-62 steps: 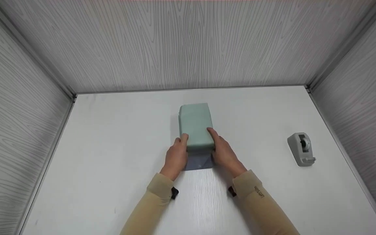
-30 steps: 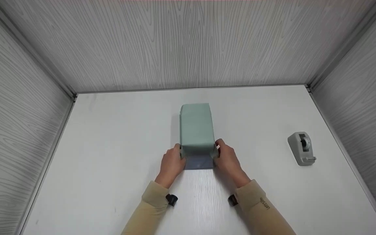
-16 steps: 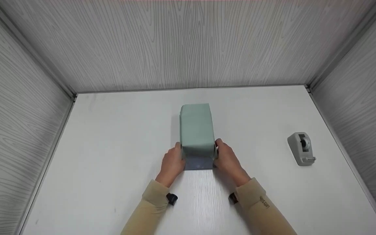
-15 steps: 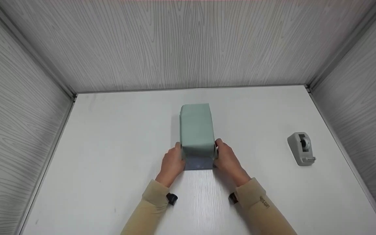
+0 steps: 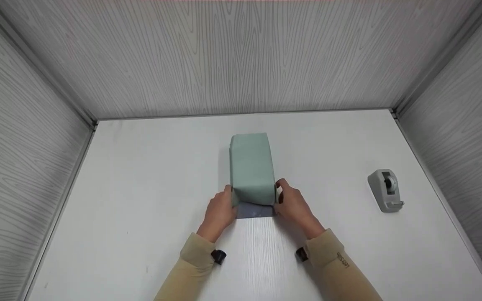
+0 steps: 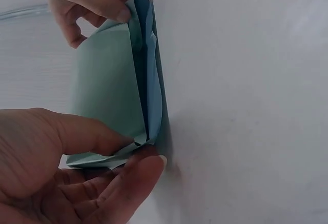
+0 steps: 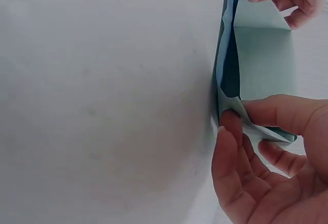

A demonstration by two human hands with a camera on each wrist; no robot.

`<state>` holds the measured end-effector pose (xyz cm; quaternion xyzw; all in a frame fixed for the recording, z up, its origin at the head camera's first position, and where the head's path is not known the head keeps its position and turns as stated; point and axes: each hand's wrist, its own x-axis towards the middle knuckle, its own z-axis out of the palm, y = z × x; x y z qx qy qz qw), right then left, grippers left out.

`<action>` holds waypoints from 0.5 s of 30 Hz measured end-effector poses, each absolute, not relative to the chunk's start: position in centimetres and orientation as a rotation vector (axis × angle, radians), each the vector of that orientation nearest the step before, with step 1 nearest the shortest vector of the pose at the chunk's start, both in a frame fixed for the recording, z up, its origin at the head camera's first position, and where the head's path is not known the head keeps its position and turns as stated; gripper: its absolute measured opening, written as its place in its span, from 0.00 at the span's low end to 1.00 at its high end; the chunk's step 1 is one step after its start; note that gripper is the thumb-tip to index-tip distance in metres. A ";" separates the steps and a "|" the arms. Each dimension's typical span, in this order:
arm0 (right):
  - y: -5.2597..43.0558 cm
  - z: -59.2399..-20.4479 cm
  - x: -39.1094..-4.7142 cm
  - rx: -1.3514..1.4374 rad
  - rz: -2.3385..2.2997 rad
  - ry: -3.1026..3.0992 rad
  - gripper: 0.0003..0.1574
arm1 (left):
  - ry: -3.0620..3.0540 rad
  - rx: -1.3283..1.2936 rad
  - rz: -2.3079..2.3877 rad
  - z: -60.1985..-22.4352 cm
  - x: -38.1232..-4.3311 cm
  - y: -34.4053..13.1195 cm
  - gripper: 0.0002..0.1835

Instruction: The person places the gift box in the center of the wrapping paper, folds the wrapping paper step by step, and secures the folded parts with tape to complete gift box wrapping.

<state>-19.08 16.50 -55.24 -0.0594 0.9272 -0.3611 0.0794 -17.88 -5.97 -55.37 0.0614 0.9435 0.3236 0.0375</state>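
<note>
A box-shaped package [image 5: 251, 163] covered in pale green wrapping paper [image 7: 266, 62] lies lengthwise in the middle of the table. At its near end the green paper folds down, and a blue-grey flap [image 5: 254, 210] sticks out toward me. My left hand [image 5: 220, 211] pinches the paper at the near left corner, thumb above and fingers below, as the left wrist view shows. At the near right corner, my right hand [image 5: 294, 207] pinches the folded paper between thumb and index finger. A gap shows between the green fold and the blue inner layer [image 6: 151, 80]. Whatever is inside is hidden.
A grey tape dispenser [image 5: 385, 190] with a roll in it stands on the right side of the white table [image 5: 161, 167]. Wood-grained panels [image 5: 241, 58] enclose the table at the back and both sides.
Both hands have come down from the package's sides to its near corners. The green paper at the near end now hangs lower, and less of the blue-grey flap shows. The tape dispenser stays put.
</note>
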 end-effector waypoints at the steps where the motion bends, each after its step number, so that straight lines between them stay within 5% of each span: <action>1: 16.5 -55.3 -19.1 -0.179 -1.078 2.778 0.29 | 2.902 0.187 0.984 -55.4 -17.9 -6.0 0.23; 9: 16.4 -55.2 -19.1 -0.166 -1.083 2.772 0.29 | 3.098 0.343 0.901 -54.8 -18.3 -6.1 0.36; 15: 16.5 -55.2 -19.1 -0.158 -1.072 2.773 0.29 | 3.193 0.697 0.692 -54.3 -19.6 -5.9 0.29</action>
